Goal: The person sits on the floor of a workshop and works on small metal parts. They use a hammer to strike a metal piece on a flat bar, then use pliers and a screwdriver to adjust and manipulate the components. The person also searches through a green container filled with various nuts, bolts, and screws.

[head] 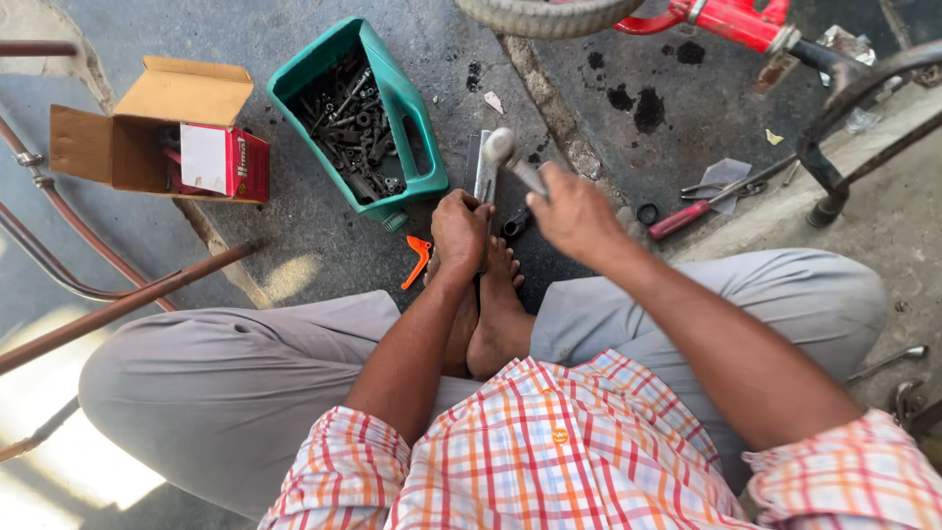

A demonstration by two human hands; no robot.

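Two hands at work over the concrete floor [324, 245], person seated cross-legged, bare feet [491, 314] just behind the workpiece.

Left hand [459, 228]: closed around the near end of a flat metal strip [485, 169], pinning it upright-ish against the floor right at the toes. Right hand [574, 216]: fist closed on the handle of a hammer [505, 157], head raised just above the strip's far end, motion-blurred. Head and strip look apart at this instant, though blur makes that hard to call.

Progress, as a judgement: striking is mid-way. Strip is positioned and held; can't tell from this view whether it is straight, bent or seated on anything. A small dark ring-shaped part [516, 224] sits between the hands, touching or just beside the strip.

Containers:
- Green cut-open plastic jug [412, 108], far left of the hands, lying on its side as a tray; full of mixed dark nuts, bolts [351, 123] and similar hardware.
- Cardboard box [128, 137], further left, flaps open, holding a red-and-white carton [224, 162] that sticks out the front.

Loose on the floor: orange plastic lever [417, 260] just left of the left hand; red-handled screwdriver [692, 214] and pliers to the right, well apart from the hands; red bike frame [731, 20] and tyre at far edge.
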